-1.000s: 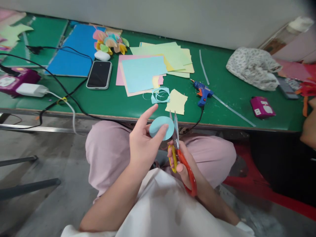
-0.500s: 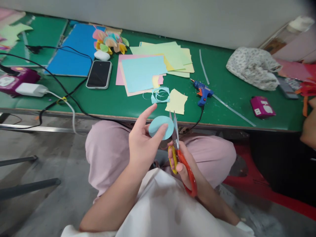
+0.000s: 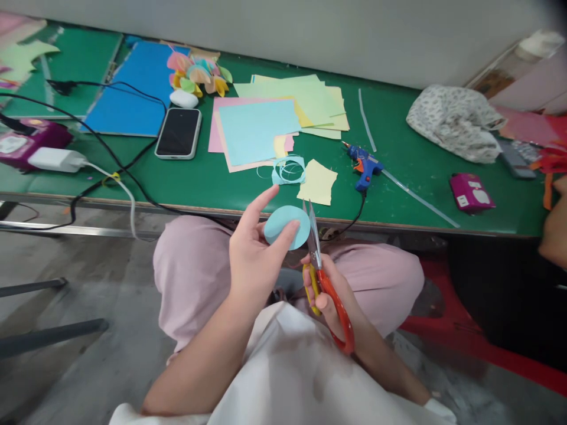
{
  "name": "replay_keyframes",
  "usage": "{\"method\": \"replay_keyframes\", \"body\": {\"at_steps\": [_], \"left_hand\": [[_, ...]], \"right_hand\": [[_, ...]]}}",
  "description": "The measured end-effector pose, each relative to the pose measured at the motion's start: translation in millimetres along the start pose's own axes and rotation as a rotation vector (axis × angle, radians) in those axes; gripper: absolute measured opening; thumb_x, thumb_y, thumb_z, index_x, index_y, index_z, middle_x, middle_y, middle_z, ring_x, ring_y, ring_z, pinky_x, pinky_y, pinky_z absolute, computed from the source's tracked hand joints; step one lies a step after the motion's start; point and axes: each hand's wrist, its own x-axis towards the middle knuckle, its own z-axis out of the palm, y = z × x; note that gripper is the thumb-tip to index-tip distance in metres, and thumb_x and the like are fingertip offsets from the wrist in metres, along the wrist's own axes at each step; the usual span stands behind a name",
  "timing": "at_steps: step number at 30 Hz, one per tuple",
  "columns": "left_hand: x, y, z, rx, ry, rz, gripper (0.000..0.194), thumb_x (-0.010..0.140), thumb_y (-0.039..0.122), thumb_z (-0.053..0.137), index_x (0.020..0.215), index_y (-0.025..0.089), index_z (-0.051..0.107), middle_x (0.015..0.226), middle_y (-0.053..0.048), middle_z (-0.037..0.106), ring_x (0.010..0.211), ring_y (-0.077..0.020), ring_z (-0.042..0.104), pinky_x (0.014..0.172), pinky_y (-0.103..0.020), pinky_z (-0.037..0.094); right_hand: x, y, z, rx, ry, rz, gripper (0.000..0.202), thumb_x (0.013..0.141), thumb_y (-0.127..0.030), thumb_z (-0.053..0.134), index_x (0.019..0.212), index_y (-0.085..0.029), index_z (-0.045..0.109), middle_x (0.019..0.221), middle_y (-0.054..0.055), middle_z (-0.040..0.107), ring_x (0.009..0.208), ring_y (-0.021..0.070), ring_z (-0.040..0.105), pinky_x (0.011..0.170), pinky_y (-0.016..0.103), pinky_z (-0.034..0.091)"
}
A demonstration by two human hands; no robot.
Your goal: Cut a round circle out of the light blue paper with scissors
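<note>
Between the thumb and fingers of my left hand [image 3: 259,248] is a light blue paper circle [image 3: 279,219], held above my lap near the table edge. My right hand [image 3: 330,289] grips scissors [image 3: 315,248] with one red and one yellow handle. Their blades point away from me, slightly parted, beside the circle's right edge. Just beyond, on the table, lie thin light blue paper offcuts [image 3: 289,170] and a torn pale yellow paper piece [image 3: 318,183].
Coloured paper sheets [image 3: 257,130] lie behind the offcuts. A blue glue gun [image 3: 365,166] with its cord sits to the right, a phone [image 3: 178,133] to the left. Black cables [image 3: 110,154] cross the green table [image 3: 212,189]. Another person's arm [image 3: 553,230] shows at the right edge.
My left hand and the paper circle have shifted slightly left, widening the small gap to the scissors. The blades look a little further apart.
</note>
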Motion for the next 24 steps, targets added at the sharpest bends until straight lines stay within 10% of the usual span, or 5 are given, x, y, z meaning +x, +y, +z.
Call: {"method": "replay_keyframes", "body": {"at_steps": [24], "left_hand": [[3.9,-2.9,-3.8,-0.022,-0.006,0.019,0.054,0.075,0.028,0.085,0.127,0.026,0.07,0.063,0.006,0.061,0.047,-0.0088,0.053,0.044,-0.02,0.048]], "right_hand": [[-0.7,3.3,-2.7,-0.027,0.019,0.002,0.081,0.064,-0.093,0.068,0.114,-0.029,0.06,0.085,-0.001,0.052,0.067,0.016,0.047,0.062,0.029,0.047]]}}
